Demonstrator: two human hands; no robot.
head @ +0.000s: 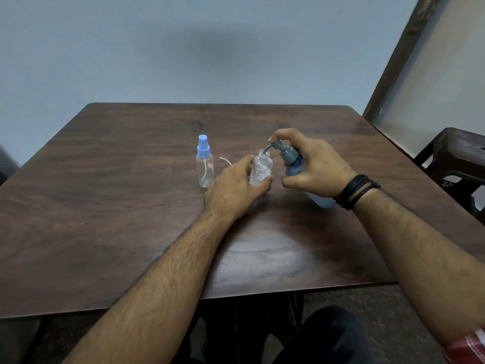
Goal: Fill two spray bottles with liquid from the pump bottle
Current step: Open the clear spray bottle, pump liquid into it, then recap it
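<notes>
My left hand (236, 185) grips a small clear spray bottle (261, 168) with its cap off, standing on the table. My right hand (312, 166) holds the blue pump bottle (295, 164), tilted, with a finger on the grey pump head (282, 148). The pump's spout points into the open bottle's neck. A second clear spray bottle (204, 164) with a blue spray cap stands upright to the left, apart from both hands. A thin white tube (225, 160), partly hidden by my left hand, lies just behind it.
The dark wooden table (118, 206) stands against a pale blue wall. A dark wooden stool (456, 158) is at the right, beside the table's edge. My legs show below the table's front edge.
</notes>
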